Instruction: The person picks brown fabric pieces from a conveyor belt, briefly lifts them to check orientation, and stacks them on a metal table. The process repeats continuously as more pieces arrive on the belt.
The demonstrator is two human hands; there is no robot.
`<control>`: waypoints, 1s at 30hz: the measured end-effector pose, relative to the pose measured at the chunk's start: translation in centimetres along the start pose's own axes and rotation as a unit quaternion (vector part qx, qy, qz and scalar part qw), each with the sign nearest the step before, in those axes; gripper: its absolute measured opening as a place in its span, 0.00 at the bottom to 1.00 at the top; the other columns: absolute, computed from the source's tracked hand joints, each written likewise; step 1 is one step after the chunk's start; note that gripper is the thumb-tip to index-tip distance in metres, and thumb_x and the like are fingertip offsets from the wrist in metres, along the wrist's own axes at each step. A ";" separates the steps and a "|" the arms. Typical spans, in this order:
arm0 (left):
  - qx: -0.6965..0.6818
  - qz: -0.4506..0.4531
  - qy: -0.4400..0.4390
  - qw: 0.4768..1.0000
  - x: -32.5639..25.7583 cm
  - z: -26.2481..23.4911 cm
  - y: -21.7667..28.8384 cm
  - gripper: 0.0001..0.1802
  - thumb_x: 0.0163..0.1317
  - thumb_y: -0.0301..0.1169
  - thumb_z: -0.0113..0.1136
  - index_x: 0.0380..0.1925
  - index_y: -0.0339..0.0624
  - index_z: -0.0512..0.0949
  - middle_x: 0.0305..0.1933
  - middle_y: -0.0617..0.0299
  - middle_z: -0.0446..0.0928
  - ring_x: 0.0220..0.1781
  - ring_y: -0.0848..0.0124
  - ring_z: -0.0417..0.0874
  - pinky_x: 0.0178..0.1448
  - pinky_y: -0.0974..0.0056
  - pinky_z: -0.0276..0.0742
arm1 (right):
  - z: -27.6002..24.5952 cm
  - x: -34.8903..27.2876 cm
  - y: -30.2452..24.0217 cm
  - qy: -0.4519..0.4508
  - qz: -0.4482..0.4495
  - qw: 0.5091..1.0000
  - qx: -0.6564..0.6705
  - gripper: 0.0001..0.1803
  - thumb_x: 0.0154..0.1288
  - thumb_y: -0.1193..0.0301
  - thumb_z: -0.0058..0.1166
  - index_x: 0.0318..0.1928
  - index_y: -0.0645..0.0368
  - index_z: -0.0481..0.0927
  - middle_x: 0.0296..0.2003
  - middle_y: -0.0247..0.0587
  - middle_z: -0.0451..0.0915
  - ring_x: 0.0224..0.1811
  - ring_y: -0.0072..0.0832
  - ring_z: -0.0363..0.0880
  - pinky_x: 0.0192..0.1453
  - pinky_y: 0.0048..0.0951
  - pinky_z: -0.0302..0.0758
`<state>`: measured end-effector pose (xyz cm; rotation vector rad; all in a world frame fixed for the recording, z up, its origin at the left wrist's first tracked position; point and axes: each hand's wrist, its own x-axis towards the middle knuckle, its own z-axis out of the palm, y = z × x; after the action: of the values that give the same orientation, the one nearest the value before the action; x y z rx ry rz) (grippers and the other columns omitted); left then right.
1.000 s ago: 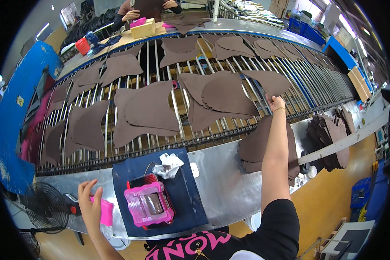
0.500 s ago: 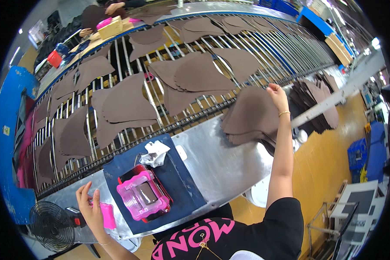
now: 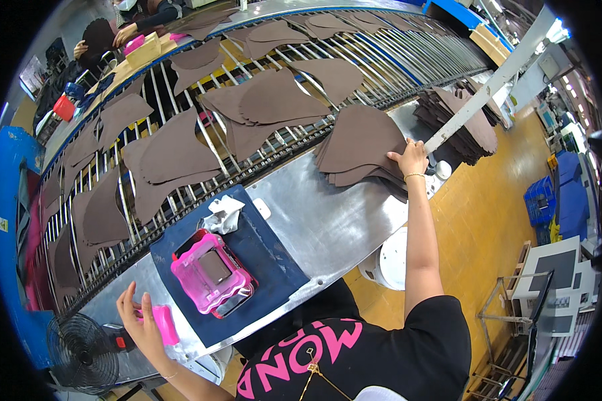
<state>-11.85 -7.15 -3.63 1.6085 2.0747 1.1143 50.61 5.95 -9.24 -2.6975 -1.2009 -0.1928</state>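
Observation:
My left hand (image 3: 142, 327) is raised over the near left of the metal table, its fingers apart and slightly curled. A bright pink block (image 3: 166, 325) shows beside and partly behind it; I see no grip on it. At the right, my right hand (image 3: 411, 159) touches the right edge of a stack of brown flat cut pieces (image 3: 361, 142), thumb and fingers apart. Between the hands, a pink frame-like holder (image 3: 204, 271) with a dark rectangle in its middle sits on a red and black box, on a dark blue mat (image 3: 274, 284).
Brown pieces lie in piles on a roller conveyor (image 3: 247, 157) beyond the table. A crumpled white cloth (image 3: 224, 214) rests on the mat. A black fan (image 3: 83, 351) stands at left. A white post (image 3: 488, 90) slants past more stacked pieces (image 3: 458, 123). Another person's hand (image 3: 125, 33) works across the conveyor.
My right hand has come down from above the brown stack's top to its right edge. My left hand stays by the pink block. The whole view has shifted slightly.

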 end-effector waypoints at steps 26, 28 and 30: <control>-0.417 -0.064 -0.066 0.904 1.3 -0.1 6.8 0.12 0.67 0.33 0.56 0.45 0.37 0.77 0.28 0.65 0.79 0.14 0.79 0.74 0.15 0.77 0.63 | -15.6 -20.3 -18.7 -0.351 -0.365 0.543 0.670 0.18 0.71 0.74 0.47 0.57 0.66 0.65 0.41 0.47 0.80 0.29 0.28 0.82 0.26 0.23 0.79; -0.354 -0.041 -0.017 0.934 1.1 -3.3 4.3 0.10 0.66 0.31 0.57 0.43 0.36 0.77 0.29 0.65 0.78 0.19 0.79 0.76 0.20 0.77 0.66 | -12.9 -20.8 -20.9 -0.279 -0.483 0.581 0.592 0.18 0.65 0.77 0.55 0.54 0.65 0.71 0.42 0.43 0.81 0.42 0.24 0.81 0.40 0.22 0.78; -0.292 -0.018 0.035 0.956 0.9 -6.0 2.5 0.09 0.66 0.30 0.57 0.42 0.36 0.77 0.27 0.66 0.77 0.21 0.80 0.75 0.21 0.77 0.66 | -10.6 -22.1 -22.8 -0.295 -0.487 0.599 0.563 0.17 0.59 0.74 0.63 0.48 0.64 0.76 0.34 0.41 0.83 0.41 0.21 0.79 0.42 0.22 0.75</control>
<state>-14.28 -8.46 2.31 1.2446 1.5807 1.5967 18.43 2.65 -0.56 -0.7912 -1.8776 1.0356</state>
